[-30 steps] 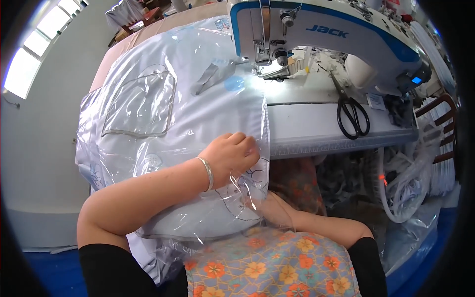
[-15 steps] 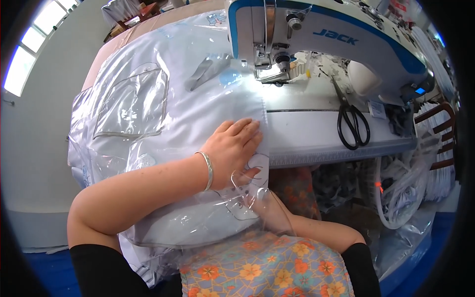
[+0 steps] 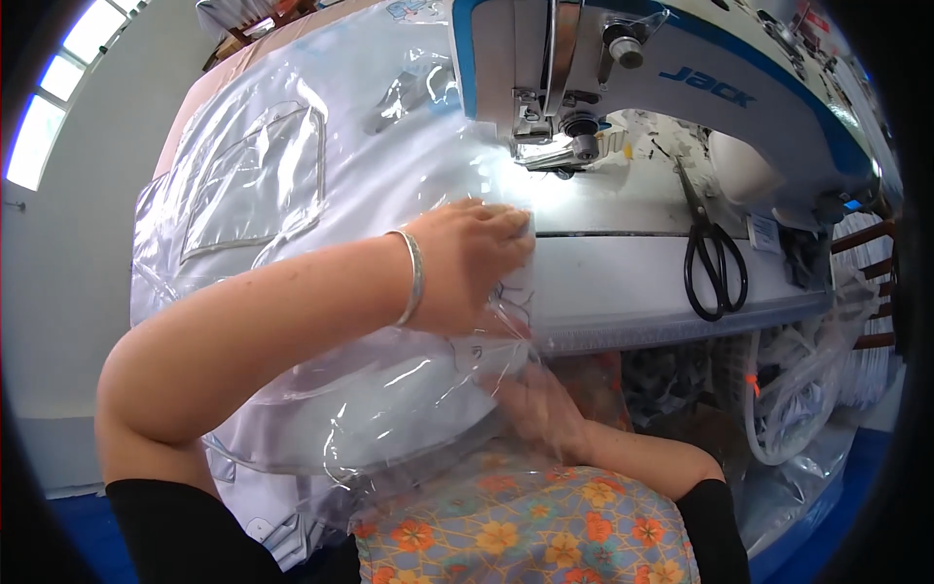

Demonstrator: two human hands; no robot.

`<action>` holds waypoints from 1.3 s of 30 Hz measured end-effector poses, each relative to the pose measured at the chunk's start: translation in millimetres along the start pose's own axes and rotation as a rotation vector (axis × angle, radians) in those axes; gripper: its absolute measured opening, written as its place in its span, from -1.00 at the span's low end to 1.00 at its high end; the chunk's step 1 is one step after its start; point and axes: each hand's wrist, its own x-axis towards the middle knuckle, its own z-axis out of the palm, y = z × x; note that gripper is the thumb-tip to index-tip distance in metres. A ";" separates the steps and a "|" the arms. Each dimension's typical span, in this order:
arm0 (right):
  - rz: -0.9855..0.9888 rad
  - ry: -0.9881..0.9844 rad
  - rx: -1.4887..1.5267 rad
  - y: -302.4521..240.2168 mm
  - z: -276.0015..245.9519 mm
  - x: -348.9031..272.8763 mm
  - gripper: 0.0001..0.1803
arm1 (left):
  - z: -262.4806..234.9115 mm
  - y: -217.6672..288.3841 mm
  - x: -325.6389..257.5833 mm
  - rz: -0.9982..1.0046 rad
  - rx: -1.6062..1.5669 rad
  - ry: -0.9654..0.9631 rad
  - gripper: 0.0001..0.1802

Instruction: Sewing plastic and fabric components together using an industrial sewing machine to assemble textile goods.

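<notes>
White printed fabric (image 3: 370, 209) lies under a layer of clear plastic sheet (image 3: 389, 419), spread to the left of the sewing machine (image 3: 642, 73). My left hand (image 3: 467, 263), with a silver bangle at the wrist, rests on both layers near their right edge, just in front of the presser foot (image 3: 559, 156). Its fingers are stretched forward and the thumb is apart from them. Closer to me, my right hand (image 3: 540, 404) is at the same edge, seen through the plastic. Glare and blur hide what its fingers grip. A grey-trimmed pocket shape (image 3: 258, 185) shows on the left.
Black-handled scissors (image 3: 715, 253) lie on the machine table (image 3: 613, 277), right of the fabric. Thread scraps are behind them. A clear looped hose (image 3: 769, 433) hangs below the table's right end, near a wooden chair (image 3: 871, 258). A flowered apron (image 3: 525, 526) covers my lap.
My left hand has slid slightly forward, its fingers closer together. The plastic over the near part has shifted and creased. The machine and scissors appear a little further right in the view.
</notes>
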 end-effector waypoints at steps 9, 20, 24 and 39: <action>0.089 0.121 0.118 2.5 -1.4 -3.4 -0.51 | 1.5 19.9 -13.0 -0.039 -0.030 -0.135 0.08; 0.032 0.080 0.501 -0.9 -3.9 0.9 -0.59 | -36.2 3.2 1.0 0.141 -0.229 -0.236 -0.07; 0.205 0.026 0.464 34.9 -12.9 15.8 -0.57 | -67.3 72.2 -2.5 0.144 -0.137 -0.599 -0.13; -0.083 -0.159 0.545 76.5 10.0 21.0 -0.47 | -37.6 130.9 -194.9 0.015 0.424 -0.305 -0.46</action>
